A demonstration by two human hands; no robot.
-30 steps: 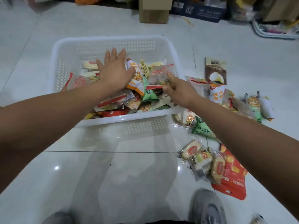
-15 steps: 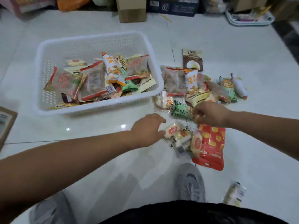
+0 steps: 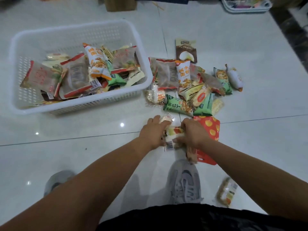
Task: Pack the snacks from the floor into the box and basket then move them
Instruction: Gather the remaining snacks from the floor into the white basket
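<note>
A white plastic basket (image 3: 80, 104) stands on the floor at the left, holding several snack packets. To its right a pile of loose snack packets (image 3: 191, 84) lies on the tiles. In front of that pile my left hand (image 3: 152, 133) and my right hand (image 3: 194, 133) grip a bunch of small clear-wrapped snack packets (image 3: 172, 134) between them. A red bag with yellow chips (image 3: 210, 129) lies partly under my right hand and wrist. Which packets each hand holds is partly hidden by the fingers.
My grey shoes (image 3: 185, 182) stand just below the hands. One stray snack packet (image 3: 227, 191) lies on the floor at the lower right. A cardboard box (image 3: 119, 4) and a tray of clutter (image 3: 246, 5) sit along the far edge.
Both hands left the basket and came down to the near packets by the red bag. They have closed together around the small clear-wrapped packets.
</note>
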